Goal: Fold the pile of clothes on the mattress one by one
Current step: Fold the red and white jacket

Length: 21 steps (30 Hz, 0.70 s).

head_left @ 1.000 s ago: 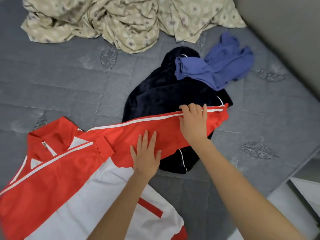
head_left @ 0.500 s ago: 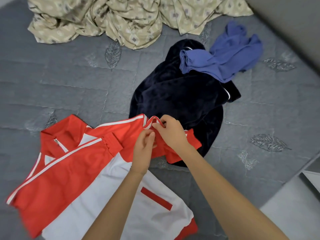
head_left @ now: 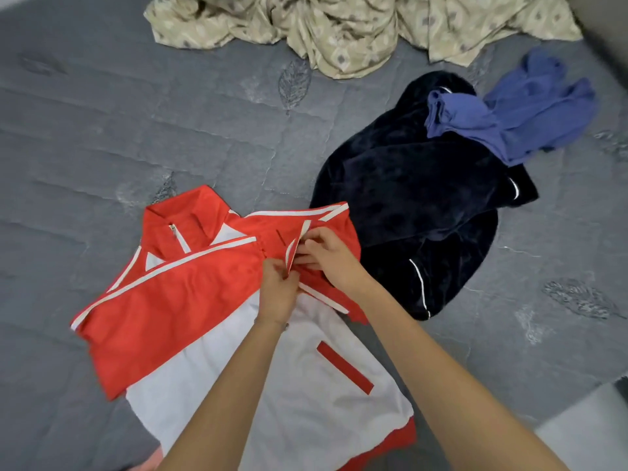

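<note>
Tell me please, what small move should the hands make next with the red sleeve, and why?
Probably lay the sleeve flat across the jacket chest and smooth it. Both the left hand and right hand pinch its doubled-over end, which is bunched and raised, and its outer edge overhangs the dark garment beside.

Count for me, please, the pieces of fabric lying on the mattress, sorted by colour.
Red and white jacket: 1
Dark navy garment: 1
Blue garment: 1
Beige patterned sheet: 1
Total: 4
</note>
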Available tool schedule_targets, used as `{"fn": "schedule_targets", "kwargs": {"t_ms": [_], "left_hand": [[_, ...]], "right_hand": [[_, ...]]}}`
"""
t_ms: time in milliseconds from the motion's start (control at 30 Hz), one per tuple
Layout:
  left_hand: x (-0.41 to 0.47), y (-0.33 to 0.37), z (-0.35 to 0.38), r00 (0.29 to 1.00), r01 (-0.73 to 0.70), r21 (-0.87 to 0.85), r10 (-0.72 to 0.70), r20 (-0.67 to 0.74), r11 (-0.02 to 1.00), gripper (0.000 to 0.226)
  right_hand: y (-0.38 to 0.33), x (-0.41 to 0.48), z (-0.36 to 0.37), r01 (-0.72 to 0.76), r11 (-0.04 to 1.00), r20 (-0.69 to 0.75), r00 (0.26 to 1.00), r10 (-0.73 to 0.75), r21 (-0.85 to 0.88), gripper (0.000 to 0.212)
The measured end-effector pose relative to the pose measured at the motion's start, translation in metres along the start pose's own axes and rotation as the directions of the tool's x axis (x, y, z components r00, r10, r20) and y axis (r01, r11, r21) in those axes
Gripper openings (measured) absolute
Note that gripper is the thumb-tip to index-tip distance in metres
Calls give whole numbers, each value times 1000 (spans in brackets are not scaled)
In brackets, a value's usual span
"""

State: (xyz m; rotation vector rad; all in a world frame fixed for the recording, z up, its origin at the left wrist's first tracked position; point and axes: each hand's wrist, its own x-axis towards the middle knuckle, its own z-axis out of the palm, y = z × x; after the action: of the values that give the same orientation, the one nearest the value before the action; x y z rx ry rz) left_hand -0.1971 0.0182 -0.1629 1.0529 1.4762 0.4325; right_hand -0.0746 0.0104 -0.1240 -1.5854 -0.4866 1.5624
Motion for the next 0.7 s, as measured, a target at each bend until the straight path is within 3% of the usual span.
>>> {"fn": "schedule_targets", "kwargs": {"t_ms": [100,167,267,333,400,500,600,700], "left_hand": [[-3,-7,-22,993,-110,33,111,-29,993,17],[-8,-6,-39,976,-217,61,217,6,974,20],[-9,-15,-72,963,-269,129,261,74,955,22],[-9,-21,-96,955,-287,172,268,126,942,22],[-11,-24,-119,946,-303,178,273,174,936,20],[-10,-31,-155,936,-342,289,299,184,894,23],[-4,-46,-199,943,-328,517,304,133,790,29],[-2,-64,-242,966,-224,663,251,57,714,38]], "right_hand": [[14,7,16,223,895,-91,957,-277,-386,22],[21,9,23,330,724,-37,897,-440,-606,38],[23,11,38,346,404,72,827,-557,-847,55],[22,13,50,355,253,195,846,-497,-900,52],[20,16,65,380,141,320,890,-326,-914,42],[15,23,89,423,53,408,895,-179,-905,29],[14,29,104,414,-34,412,891,-187,-910,35],[22,37,108,335,6,320,905,-280,-942,39]]}}
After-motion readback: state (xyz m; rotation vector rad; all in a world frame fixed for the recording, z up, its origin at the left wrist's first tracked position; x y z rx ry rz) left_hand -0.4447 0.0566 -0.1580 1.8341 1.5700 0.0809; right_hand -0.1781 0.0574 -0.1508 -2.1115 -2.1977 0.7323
